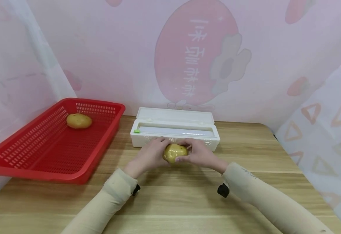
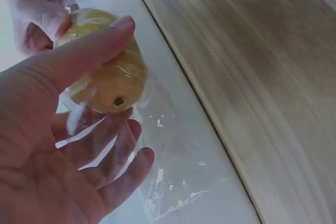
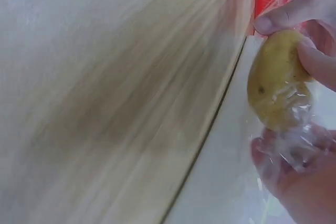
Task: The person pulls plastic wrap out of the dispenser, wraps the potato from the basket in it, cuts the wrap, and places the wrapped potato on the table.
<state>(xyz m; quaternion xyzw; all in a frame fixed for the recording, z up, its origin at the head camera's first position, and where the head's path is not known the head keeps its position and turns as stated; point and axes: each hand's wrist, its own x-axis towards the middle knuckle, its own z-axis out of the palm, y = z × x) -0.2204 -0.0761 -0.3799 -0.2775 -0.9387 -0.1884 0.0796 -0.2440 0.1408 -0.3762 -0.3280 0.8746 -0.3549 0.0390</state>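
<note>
A yellow potato (image 1: pixel 174 153) is held between both hands just in front of a white cling film box (image 1: pixel 174 131), with clear cling film (image 3: pixel 299 148) over part of it. My left hand (image 1: pixel 150 154) grips its left side; in the left wrist view the thumb (image 2: pixel 89 51) lies across the potato and the fingers are behind the film. From the right, my right hand (image 1: pixel 199 153) pinches the potato, its thumb (image 3: pixel 317 62) pressed on the skin. Loose film (image 2: pixel 173 182) spreads beside the potato against the white box. The box lid (image 1: pixel 174 115) stands raised at the back.
To the left is a red plastic basket (image 1: pixel 100 148) holding another potato (image 1: pixel 79 121). A green slider (image 1: pixel 136 131) sits at the left end of the box. All of it rests on a wooden table (image 1: pixel 182 198) with a pink printed backdrop (image 1: pixel 123 65) behind.
</note>
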